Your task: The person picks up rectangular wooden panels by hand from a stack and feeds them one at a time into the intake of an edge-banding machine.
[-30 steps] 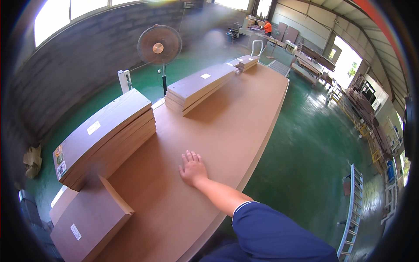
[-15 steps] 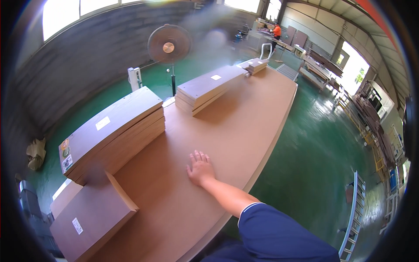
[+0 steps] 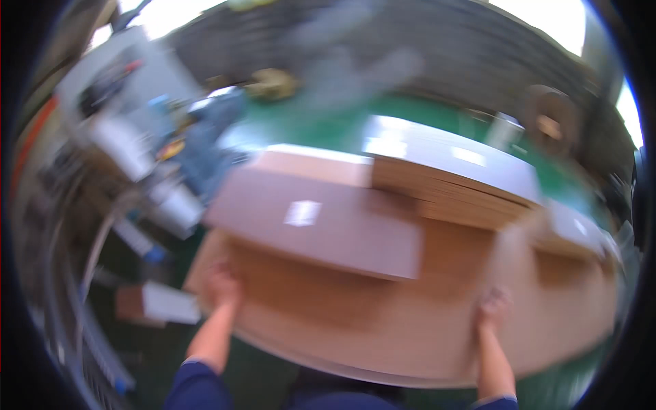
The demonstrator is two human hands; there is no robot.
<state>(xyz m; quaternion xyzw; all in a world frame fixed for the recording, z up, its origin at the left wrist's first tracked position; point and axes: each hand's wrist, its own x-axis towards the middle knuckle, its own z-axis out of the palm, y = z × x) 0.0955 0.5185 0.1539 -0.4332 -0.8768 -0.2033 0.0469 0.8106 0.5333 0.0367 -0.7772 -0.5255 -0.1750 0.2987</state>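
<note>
Motion smears the whole view. At the left end of the big brown board surface [image 3: 437, 321] is my left hand [image 3: 222, 283], just below the near left corner of a brown panel stack [image 3: 342, 212] with a white label. Whether it touches that stack cannot be made out. My right hand [image 3: 493, 307] is over the board surface to the right, apart from the stacks. Blur hides the fingers of both hands, and I see no thing held in either. A taller panel stack [image 3: 458, 208] stands behind, its pale top carrying a white label.
Farther right lies another panel stack [image 3: 574, 229]. A round fan [image 3: 550, 126] stands beyond it on the green floor, near a dark wall. To the left are blurred equipment, a white box-like object [image 3: 171, 304] and a metal ladder-like frame [image 3: 89, 342].
My view has swung to the left, toward the near panel stack. My left hand has come into view. My right hand, flat on the board before, now appears farther right in the picture.
</note>
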